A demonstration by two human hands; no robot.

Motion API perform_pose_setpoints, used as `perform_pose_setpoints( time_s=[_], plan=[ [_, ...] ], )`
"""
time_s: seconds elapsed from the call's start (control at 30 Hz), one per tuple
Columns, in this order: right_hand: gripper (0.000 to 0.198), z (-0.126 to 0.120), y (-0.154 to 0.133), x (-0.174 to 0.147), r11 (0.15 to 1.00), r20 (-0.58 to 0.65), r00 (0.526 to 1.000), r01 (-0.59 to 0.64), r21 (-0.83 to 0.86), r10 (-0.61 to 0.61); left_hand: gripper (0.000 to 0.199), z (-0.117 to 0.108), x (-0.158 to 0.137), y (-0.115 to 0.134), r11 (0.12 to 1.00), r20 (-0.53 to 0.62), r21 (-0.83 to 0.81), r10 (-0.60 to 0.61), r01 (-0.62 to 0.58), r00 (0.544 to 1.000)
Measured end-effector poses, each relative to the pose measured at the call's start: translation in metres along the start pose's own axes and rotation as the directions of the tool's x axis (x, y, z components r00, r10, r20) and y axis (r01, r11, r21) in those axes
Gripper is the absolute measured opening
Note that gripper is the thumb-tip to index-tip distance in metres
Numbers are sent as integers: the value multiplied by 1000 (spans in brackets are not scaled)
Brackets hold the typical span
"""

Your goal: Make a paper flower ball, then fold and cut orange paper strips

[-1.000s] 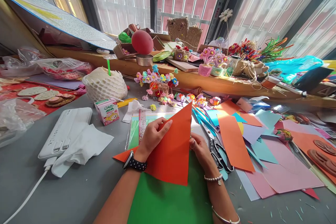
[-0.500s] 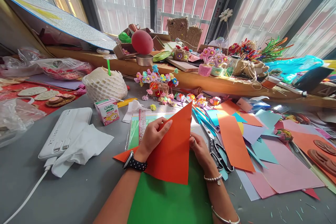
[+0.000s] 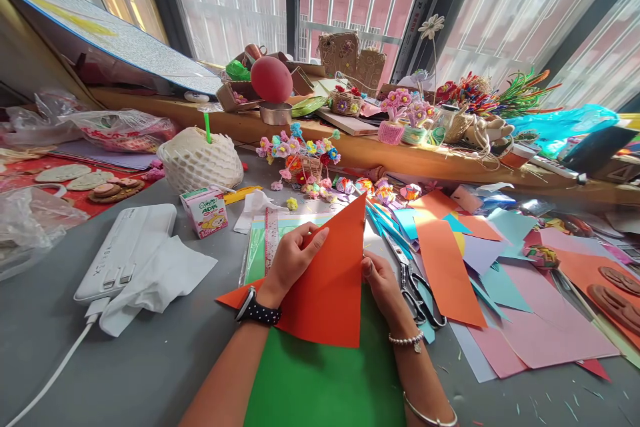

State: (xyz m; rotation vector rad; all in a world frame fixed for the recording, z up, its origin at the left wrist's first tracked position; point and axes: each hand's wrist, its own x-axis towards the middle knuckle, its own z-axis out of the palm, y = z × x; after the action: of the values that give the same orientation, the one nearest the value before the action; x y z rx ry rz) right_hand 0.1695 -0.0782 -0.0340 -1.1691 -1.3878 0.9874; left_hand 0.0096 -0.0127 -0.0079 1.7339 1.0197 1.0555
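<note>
A sheet of orange paper (image 3: 330, 287), folded over into a slanting shape, is held up off the table between both hands. My left hand (image 3: 295, 260) grips it from the left, thumb lying on its front face and the other fingers partly hidden behind it. My right hand (image 3: 381, 279) pinches the sheet's right edge, with the fingertips behind the paper out of sight. Beneath the orange sheet lies green paper (image 3: 320, 387). Black-handled scissors (image 3: 413, 287) rest just right of my right hand.
Orange, pink and blue paper pieces (image 3: 545, 320) spread to the right. A white power bank (image 3: 127, 247) with tissue and cable lies left, near a small drink carton (image 3: 204, 212) and a netted coconut (image 3: 200, 160). Behind stand craft flowers (image 3: 300, 157) and a cluttered wooden ledge (image 3: 320, 135).
Almost nothing differs. The lower edge of the orange paper has risen very slightly, and both hands keep their hold on it.
</note>
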Motion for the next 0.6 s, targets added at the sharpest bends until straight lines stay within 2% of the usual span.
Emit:
perform_pose_setpoints(
  time_s=[0.2,0.47,0.6],
  plan=[
    [52,0,-2,1,999,11,1000,1,-32,0,29,0,-1,0,1000,31,-5,-13,13,999],
    [49,1,-4,1,996,-54,998,22,-84,-27,31,0,1,-2,1000,13,22,-17,17,1000],
    [50,0,-2,1,1000,-51,999,17,-10,-17,30,1,-1,1,999,38,30,-11,10,999]
  ],
)
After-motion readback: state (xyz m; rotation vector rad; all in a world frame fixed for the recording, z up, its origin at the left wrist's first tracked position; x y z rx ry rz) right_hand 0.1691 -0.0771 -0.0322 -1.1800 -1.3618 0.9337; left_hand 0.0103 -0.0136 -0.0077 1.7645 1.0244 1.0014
